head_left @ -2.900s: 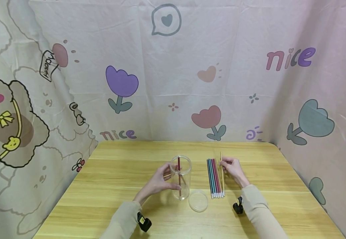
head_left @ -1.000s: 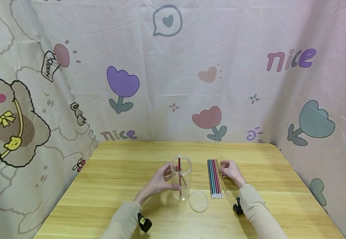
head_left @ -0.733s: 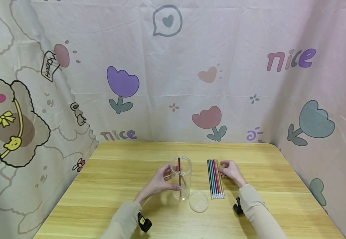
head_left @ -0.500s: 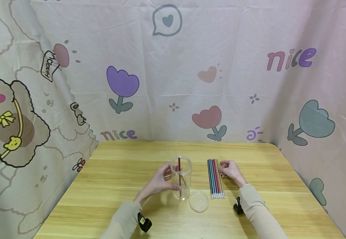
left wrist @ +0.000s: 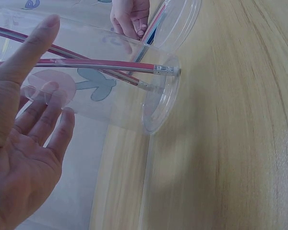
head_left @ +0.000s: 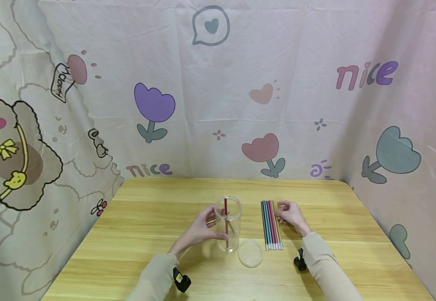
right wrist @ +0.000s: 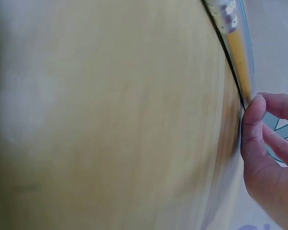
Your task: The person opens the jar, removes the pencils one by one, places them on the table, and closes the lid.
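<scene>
A clear plastic jar (head_left: 234,232) stands upright and uncapped on the table, my left hand (head_left: 199,228) holding its side with thumb and fingers around it. Inside lean two red-striped pencils (left wrist: 101,63), eraser ends down, as the left wrist view shows. To the right, several pencils (head_left: 268,221) in dark, green, red and yellow lie side by side with their erasers toward me. My right hand (head_left: 292,215) pinches the yellow pencil (right wrist: 239,60) at the row's right edge between thumb and index finger; the fingertips partly hide its shaft.
A round clear lid (head_left: 250,254) lies flat between the jar and the pencil row. The wooden table (head_left: 146,217) ends at a patterned cloth (head_left: 210,100) behind and on both sides. Black wrist cameras (head_left: 181,280) hang under the sleeves.
The yellow pencil was first held upright-looking at the row's right, then lay slanted away; now it lies against the row. The right hand moved slightly nearer me. The left hand and jar stayed put.
</scene>
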Demonstrator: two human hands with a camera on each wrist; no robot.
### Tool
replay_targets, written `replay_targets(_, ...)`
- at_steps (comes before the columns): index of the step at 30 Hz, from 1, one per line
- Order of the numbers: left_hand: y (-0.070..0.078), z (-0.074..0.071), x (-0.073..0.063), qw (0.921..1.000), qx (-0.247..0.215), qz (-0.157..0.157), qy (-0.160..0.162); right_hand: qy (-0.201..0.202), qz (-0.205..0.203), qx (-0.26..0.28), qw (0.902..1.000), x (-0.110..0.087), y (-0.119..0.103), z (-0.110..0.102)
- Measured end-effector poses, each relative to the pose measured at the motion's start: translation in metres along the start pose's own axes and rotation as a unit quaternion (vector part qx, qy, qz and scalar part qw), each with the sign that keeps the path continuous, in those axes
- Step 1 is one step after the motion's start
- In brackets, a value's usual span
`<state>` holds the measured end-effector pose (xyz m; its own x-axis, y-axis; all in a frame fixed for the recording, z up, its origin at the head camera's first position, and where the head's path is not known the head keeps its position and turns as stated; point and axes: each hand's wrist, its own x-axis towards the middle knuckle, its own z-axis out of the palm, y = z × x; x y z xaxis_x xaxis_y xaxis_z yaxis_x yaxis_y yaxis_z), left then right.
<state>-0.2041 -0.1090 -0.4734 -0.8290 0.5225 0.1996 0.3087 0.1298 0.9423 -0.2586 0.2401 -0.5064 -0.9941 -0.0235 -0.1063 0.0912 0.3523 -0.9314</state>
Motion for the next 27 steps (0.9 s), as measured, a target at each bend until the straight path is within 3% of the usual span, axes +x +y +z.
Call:
replay_targets(11,0.0,0.001,0.002,1.0,0.007,0.006,0.0,0.007,-0.012,0.041,0.999,0.0,-0.006,-0.001)
replay_targets(27,0.001,0.0,0.0,1.0,0.005,-0.001,0.0,0.016,-0.055,0.043,0.9974,-0.001,-0.027,0.0)
